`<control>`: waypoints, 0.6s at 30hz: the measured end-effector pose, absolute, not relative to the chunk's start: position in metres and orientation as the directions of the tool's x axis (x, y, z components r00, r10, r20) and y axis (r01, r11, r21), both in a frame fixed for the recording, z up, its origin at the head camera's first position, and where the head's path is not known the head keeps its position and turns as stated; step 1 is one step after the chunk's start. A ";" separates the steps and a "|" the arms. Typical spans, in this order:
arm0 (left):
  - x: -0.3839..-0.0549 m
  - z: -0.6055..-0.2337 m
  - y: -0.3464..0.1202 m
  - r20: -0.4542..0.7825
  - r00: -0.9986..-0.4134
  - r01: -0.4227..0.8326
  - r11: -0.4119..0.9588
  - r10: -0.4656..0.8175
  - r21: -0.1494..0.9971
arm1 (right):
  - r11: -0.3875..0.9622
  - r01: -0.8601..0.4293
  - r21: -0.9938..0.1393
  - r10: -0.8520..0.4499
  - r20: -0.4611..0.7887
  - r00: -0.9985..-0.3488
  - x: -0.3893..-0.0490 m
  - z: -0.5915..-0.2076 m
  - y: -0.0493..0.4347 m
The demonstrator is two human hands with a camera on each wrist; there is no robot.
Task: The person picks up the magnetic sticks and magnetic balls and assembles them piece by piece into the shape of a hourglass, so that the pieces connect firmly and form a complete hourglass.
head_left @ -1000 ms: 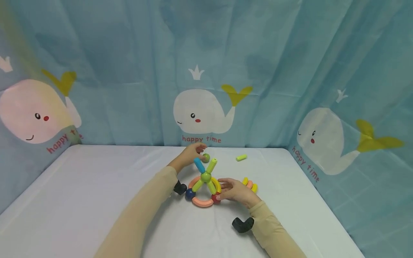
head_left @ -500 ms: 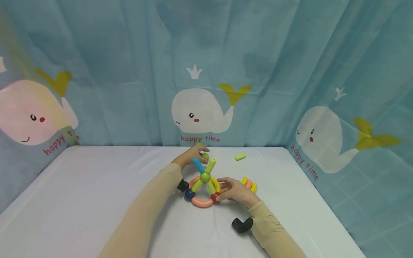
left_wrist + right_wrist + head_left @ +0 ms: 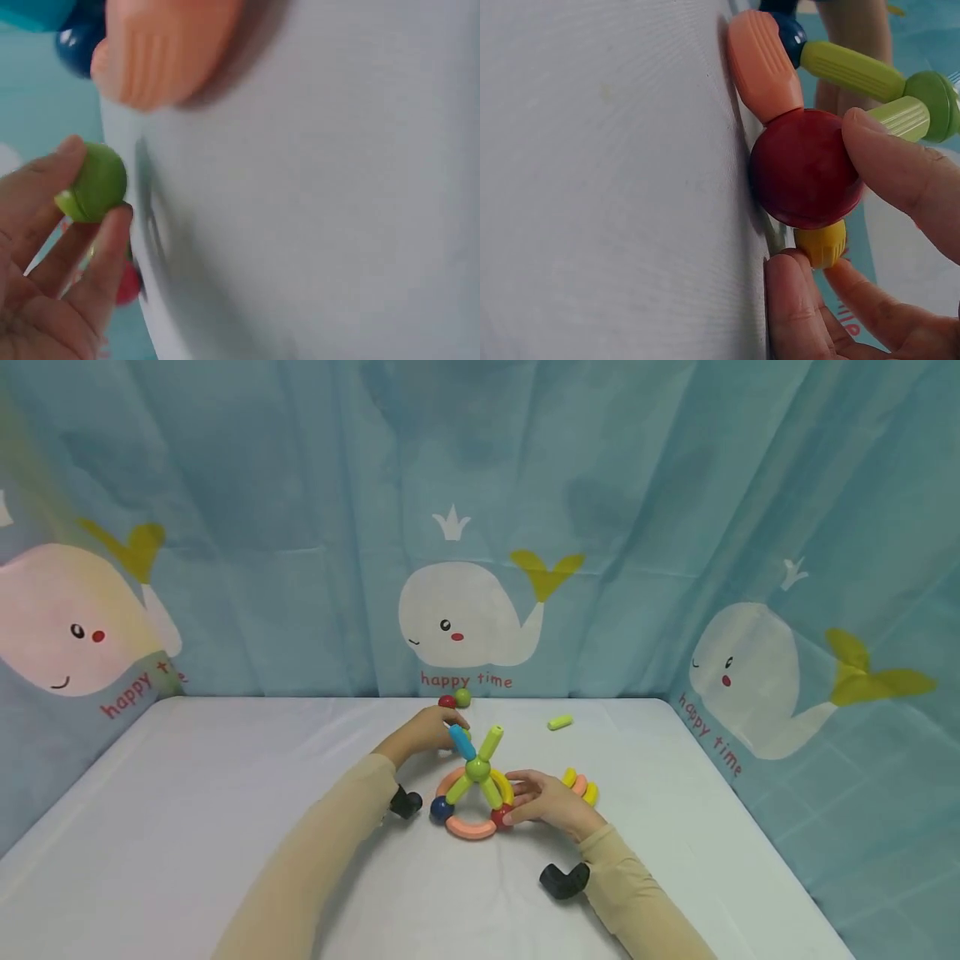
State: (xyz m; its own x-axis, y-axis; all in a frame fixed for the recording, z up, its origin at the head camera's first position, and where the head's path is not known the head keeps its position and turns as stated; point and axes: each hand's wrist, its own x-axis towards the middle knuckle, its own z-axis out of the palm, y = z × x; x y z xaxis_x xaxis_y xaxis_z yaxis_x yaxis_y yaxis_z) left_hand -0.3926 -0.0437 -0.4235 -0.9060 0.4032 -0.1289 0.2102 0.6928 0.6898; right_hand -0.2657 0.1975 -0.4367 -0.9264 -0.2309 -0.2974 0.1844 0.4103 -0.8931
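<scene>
My left hand (image 3: 427, 731), behind the toy structure, pinches a green ball (image 3: 97, 182) between thumb and fingers, slightly above the table. In the head view that ball is mostly hidden. The magnetic ball-and-stick structure has a base ring of curved orange and yellow pieces, a dark blue ball (image 3: 442, 810) and a red ball (image 3: 806, 169). Light green sticks rise from it to a green centre ball (image 3: 477, 768), topped by a blue stick (image 3: 462, 742) and a light green one. My right hand (image 3: 555, 806) holds the structure's right side, thumb on the red ball, fingers by the yellow curved piece (image 3: 821, 244).
Another red ball (image 3: 447, 702) and green ball (image 3: 462, 697) lie at the table's far edge. A loose light green stick (image 3: 560, 722) lies at the back right. Loose yellow and orange curved pieces (image 3: 580, 785) sit behind my right hand. Curtains (image 3: 480, 460) enclose the white table (image 3: 187, 827).
My left hand has closed on the nearer green ball and drawn it left, toward the structure. The red and green balls at the far edge have come into view. My right hand stays put.
</scene>
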 end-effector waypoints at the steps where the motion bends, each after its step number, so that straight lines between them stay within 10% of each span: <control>1: -0.391 -0.423 -0.049 -0.121 -0.915 0.190 0.676 0.385 0.712 | 0.412 0.182 -0.893 -0.231 -0.296 -0.927 -0.266 -0.436 0.198; 18: -0.319 -0.367 -0.088 0.049 -0.973 0.106 0.247 0.228 0.963 | 0.414 0.206 -0.887 -0.226 -0.320 -0.920 -0.268 -0.437 0.198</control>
State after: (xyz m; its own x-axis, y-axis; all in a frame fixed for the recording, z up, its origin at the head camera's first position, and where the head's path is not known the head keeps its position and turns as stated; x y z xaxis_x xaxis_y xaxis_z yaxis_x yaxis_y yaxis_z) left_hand -0.3194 -0.0884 -0.3668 -0.9725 0.2275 0.0490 0.1064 0.2471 0.9631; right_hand -0.2685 0.1980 -0.4367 -0.9203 -0.2258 -0.3195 0.2064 0.4136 -0.8868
